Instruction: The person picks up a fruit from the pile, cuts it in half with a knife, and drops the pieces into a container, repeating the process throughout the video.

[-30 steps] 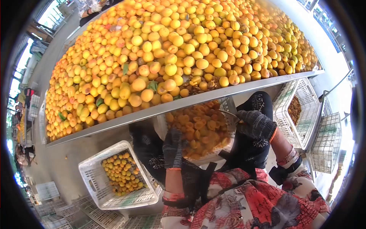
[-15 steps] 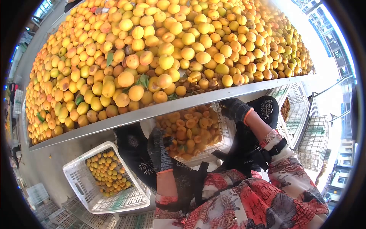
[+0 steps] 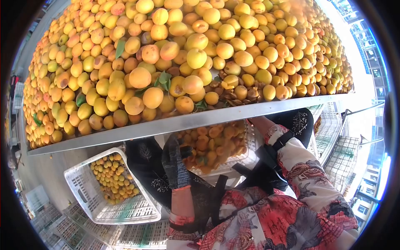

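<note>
My left hand (image 3: 176, 162), in a dark knit glove, is beside a white crate (image 3: 251, 143) of orange apricot halves (image 3: 214, 146), at its left side. Its thumb stands apart from the other fingers, and I see nothing held in it. The fingertips are partly in shadow. My right forearm reaches forward over the right side of that crate. Past the wrist, my right hand is hidden beneath the metal rim (image 3: 200, 121) of the table. Whole apricots (image 3: 152, 97) lie heaped on the table above, with green leaves (image 3: 163, 79) and some brown, crushed fruit (image 3: 241, 98) near the rim.
A white crate (image 3: 93, 214) partly filled with small apricots (image 3: 114, 179) stands on the floor to my left. More crates (image 3: 341, 158) stand at the right, and others (image 3: 79, 225) at the lower left. The table rim crosses above my lap.
My right hand has moved forward, from the crate's right edge to under the table rim. My left hand stays nearly in place. The view has shifted slightly.
</note>
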`<state>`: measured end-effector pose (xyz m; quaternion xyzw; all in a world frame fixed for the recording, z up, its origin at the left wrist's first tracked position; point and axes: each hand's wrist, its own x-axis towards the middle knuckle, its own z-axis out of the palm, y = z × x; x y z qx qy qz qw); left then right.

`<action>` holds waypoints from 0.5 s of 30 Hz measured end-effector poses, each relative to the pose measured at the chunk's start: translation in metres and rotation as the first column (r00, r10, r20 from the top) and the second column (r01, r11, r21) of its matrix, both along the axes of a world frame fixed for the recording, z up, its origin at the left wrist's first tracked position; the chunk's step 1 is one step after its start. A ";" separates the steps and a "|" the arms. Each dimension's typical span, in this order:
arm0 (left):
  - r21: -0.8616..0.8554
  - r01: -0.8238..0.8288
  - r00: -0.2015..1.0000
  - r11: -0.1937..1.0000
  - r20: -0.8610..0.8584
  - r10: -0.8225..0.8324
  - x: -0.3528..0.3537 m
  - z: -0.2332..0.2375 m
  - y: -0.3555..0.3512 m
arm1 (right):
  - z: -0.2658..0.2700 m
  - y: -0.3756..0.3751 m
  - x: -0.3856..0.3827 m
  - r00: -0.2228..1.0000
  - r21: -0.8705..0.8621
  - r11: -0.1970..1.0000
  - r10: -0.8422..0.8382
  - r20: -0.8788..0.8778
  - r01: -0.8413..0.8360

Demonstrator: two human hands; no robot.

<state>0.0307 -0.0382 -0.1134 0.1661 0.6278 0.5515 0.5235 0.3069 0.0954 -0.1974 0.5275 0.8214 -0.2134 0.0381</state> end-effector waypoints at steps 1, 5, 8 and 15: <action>-0.006 -0.002 1.000 1.000 0.012 0.002 0.001 0.002 0.001 | -0.003 -0.002 -0.002 1.000 -0.036 0.999 -0.014 -0.014 0.013; -0.031 0.000 1.000 1.000 -0.013 0.000 0.001 0.002 0.004 | -0.001 -0.041 0.041 0.995 -0.170 0.984 -0.073 -0.068 0.060; -0.060 -0.020 0.999 0.998 0.048 0.023 0.001 0.005 0.006 | -0.002 -0.047 0.049 0.987 -0.266 0.959 -0.126 -0.103 0.095; -0.102 -0.071 0.996 0.992 0.047 0.076 0.001 0.006 0.008 | 0.003 -0.046 0.042 0.955 -0.454 0.877 -0.252 -0.155 0.157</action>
